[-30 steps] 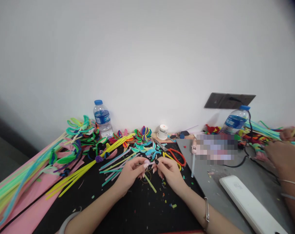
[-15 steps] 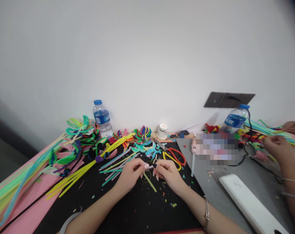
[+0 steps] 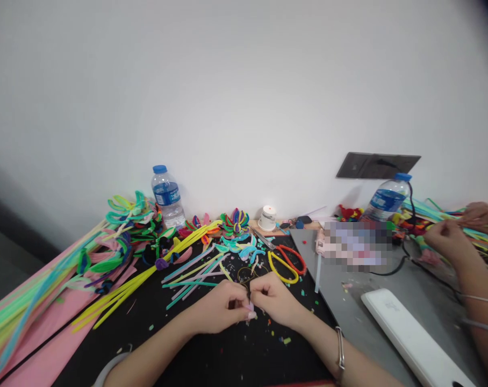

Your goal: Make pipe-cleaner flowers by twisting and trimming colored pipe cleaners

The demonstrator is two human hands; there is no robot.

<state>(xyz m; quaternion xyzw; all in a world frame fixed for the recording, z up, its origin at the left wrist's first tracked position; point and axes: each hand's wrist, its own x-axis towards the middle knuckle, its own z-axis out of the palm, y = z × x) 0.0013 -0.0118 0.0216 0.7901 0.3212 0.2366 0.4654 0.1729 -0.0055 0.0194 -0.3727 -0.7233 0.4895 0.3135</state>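
Note:
My left hand (image 3: 225,307) and my right hand (image 3: 275,298) meet low over the black mat (image 3: 212,355), fingers pinched together. Between them a small stretch of lilac pipe cleaner (image 3: 251,306) shows; the fingers cover the rest. Just behind, a pale yellow-green pipe cleaner (image 3: 227,270) sticks up past my left hand. Loose lilac and teal pipe cleaners (image 3: 186,285) lie left of the hands. Curled turquoise and blue pipe-cleaner pieces (image 3: 242,246) rest beyond them, beside scissors (image 3: 285,262) with red and yellow handles.
Bundled pipe cleaners (image 3: 30,306) and finished-looking fuzzy flowers (image 3: 127,207) fill the left. Water bottles (image 3: 167,196) (image 3: 389,196) stand by the wall. A glue gun (image 3: 320,244), a white bar-shaped device (image 3: 405,328) and a co-worker's hands (image 3: 445,239) are on the right.
Both hands have drawn nearer to me and closed in on each other. The yellow-green pipe cleaner no longer hangs in front of the fingers. The co-worker's near hand has shifted left.

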